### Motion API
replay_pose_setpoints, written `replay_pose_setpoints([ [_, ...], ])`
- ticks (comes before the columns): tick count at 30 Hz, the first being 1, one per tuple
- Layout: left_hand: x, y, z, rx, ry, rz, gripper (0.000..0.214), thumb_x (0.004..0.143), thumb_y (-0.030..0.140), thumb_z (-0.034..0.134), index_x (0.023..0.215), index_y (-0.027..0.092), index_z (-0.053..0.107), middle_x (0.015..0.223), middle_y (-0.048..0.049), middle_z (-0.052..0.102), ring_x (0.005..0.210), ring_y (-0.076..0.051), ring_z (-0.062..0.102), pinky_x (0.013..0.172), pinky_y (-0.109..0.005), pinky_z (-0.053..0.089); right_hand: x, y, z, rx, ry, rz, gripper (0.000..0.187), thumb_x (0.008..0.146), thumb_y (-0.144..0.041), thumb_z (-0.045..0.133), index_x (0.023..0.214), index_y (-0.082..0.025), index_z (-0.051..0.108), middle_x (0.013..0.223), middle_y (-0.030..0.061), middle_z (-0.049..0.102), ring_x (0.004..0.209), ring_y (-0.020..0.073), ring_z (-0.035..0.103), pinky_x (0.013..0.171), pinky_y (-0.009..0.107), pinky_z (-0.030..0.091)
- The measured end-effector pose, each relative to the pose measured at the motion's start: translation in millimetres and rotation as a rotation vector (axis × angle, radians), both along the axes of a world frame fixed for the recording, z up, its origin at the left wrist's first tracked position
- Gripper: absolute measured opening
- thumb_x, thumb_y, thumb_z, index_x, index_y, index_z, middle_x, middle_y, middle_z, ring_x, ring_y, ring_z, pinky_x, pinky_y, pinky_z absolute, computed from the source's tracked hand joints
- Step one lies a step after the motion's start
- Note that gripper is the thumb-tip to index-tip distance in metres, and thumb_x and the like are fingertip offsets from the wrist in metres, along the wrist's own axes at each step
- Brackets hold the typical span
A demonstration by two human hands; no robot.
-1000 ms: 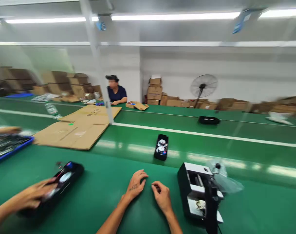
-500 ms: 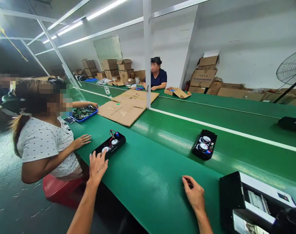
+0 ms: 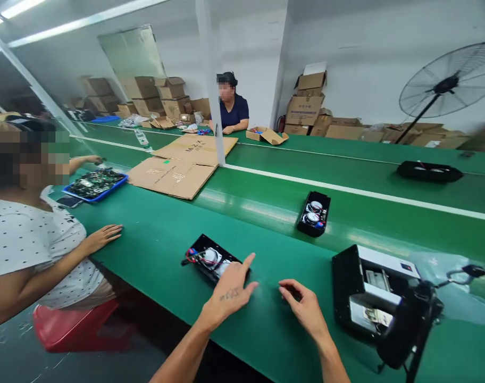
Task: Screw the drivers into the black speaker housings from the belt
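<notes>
My left hand [image 3: 231,290] rests on the near end of a long black speaker housing [image 3: 209,259] with round drivers and red and blue wires inside, on the green table [image 3: 166,234]. Its index finger and thumb stick out; the hand holds the housing down. My right hand [image 3: 302,307] lies just to the right on the table, fingers curled, with something small and dark hidden under them.
A black and white machine [image 3: 372,292] stands at my right. Another black housing [image 3: 314,214] lies on the conveyor belt, a third [image 3: 429,171] further back. A person in a dotted shirt [image 3: 31,250] sits at left, hand flat on the table. A blue tray of parts [image 3: 94,183], flattened cardboard [image 3: 178,167].
The black housing has slid from near the seated person to right in front of me under my left hand. My right hand stays put. The view swung back to the right.
</notes>
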State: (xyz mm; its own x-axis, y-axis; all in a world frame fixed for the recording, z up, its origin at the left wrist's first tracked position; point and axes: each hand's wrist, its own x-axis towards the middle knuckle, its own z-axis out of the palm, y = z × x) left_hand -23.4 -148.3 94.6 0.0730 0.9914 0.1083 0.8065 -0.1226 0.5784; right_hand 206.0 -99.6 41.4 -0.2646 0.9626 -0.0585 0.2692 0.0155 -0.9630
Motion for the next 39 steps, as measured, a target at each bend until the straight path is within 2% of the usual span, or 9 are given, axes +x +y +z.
replay_pose_setpoints([
  [3, 22, -4, 29.5, -0.13, -0.349, -0.322, 0.057, 0.094, 0.038, 0.061, 0.148, 0.031, 0.048, 0.129, -0.0056, 0.069, 0.117, -0.025, 0.065, 0.104, -0.038, 0.05, 14, -14, 7.2, 0.029, -0.027, -0.093, 0.033, 0.082, -0.05, 0.067, 0.089, -0.019, 0.077, 0.086, 0.0091, 0.077, 0.077, 0.023, 0.072, 0.073, 0.031, 0.058],
  [6, 1, 7, 42.9, -0.012, -0.528, -0.177, 0.035, 0.093, 0.036, 0.063, 0.126, 0.025, 0.068, 0.12, -0.0058, 0.074, 0.113, -0.023, 0.067, 0.105, -0.037, 0.049, 36, -29, 10.2, 0.045, -0.059, -0.271, 0.034, 0.082, -0.05, 0.067, 0.087, -0.017, 0.076, 0.084, 0.0105, 0.075, 0.074, 0.0232, 0.07, 0.072, 0.032, 0.057],
  [9, -38, 36, 27.4, 0.174, -0.637, 0.176, 0.037, 0.093, 0.043, 0.062, 0.118, 0.018, 0.069, 0.115, -0.0099, 0.074, 0.113, -0.024, 0.066, 0.109, -0.04, 0.045, 54, -47, 14.8, 0.054, -0.062, -0.41, 0.034, 0.082, -0.049, 0.068, 0.087, -0.016, 0.074, 0.077, 0.0097, 0.073, 0.066, 0.0213, 0.067, 0.066, 0.031, 0.057],
  [12, -57, 62, -2.5, -0.009, -0.865, 0.242, 0.051, 0.08, 0.052, 0.073, 0.114, 0.016, 0.069, 0.119, -0.0117, 0.073, 0.118, -0.027, 0.063, 0.111, -0.042, 0.043, 54, -63, 25.2, 0.109, -0.078, -0.425, 0.028, 0.085, -0.044, 0.068, 0.086, -0.017, 0.073, 0.076, 0.0084, 0.072, 0.065, 0.0198, 0.067, 0.064, 0.029, 0.057],
  [16, -39, 66, -29.0, -0.203, -1.01, 0.215, 0.054, 0.076, 0.058, 0.071, 0.107, 0.014, 0.072, 0.118, -0.013, 0.073, 0.107, -0.028, 0.068, 0.092, -0.037, 0.054, 26, -78, 43.8, 0.274, -0.119, -0.215, 0.016, 0.092, -0.03, 0.063, 0.085, -0.02, 0.073, 0.077, 0.0059, 0.073, 0.065, 0.0175, 0.067, 0.062, 0.027, 0.055],
  [21, 7, 37, -36.3, -0.292, -1.114, 0.279, 0.044, 0.083, 0.05, 0.066, 0.113, 0.018, 0.069, 0.109, -0.0059, 0.073, 0.088, -0.02, 0.068, 0.074, -0.027, 0.053, -20, -88, 48.0, 0.569, -0.217, 0.014, 0.011, 0.093, -0.018, 0.062, 0.099, -0.02, 0.071, 0.091, 0.0072, 0.075, 0.081, 0.0205, 0.069, 0.072, 0.033, 0.056],
  [27, 33, 8, -45.2, -0.253, -1.113, 0.313, 0.039, 0.086, 0.048, 0.065, 0.115, 0.021, 0.067, 0.124, -0.0051, 0.066, 0.118, -0.025, 0.059, 0.1, -0.032, 0.045, -44, -75, 34.6, 0.665, -0.331, -0.121, 0.009, 0.094, -0.015, 0.06, 0.097, -0.02, 0.067, 0.097, 0.0082, 0.075, 0.092, 0.0246, 0.069, 0.08, 0.039, 0.051],
  [33, 8, 7, -38.7, -0.158, -0.857, -0.017, 0.039, 0.093, 0.054, 0.057, 0.116, 0.023, 0.068, 0.138, -0.0095, 0.059, 0.135, -0.03, 0.049, 0.117, -0.047, 0.033, -23, -48, 44.7, 0.496, -0.104, -0.238, 0.016, 0.096, -0.012, 0.054, 0.095, -0.021, 0.068, 0.095, 0.0067, 0.076, 0.09, 0.0211, 0.07, 0.084, 0.036, 0.053],
  [39, -3, 10, -19.3, -0.107, -0.547, -0.277, 0.029, 0.097, 0.049, 0.057, 0.1, 0.023, 0.071, 0.137, -0.0112, 0.059, 0.141, -0.032, 0.043, 0.118, -0.053, 0.032, -12, -38, 55.9, 0.562, -0.174, 0.101, 0.036, 0.09, -0.004, 0.052, 0.119, -0.021, 0.063, 0.12, 0.0089, 0.073, 0.119, 0.0221, 0.064, 0.1, 0.04, 0.048],
])
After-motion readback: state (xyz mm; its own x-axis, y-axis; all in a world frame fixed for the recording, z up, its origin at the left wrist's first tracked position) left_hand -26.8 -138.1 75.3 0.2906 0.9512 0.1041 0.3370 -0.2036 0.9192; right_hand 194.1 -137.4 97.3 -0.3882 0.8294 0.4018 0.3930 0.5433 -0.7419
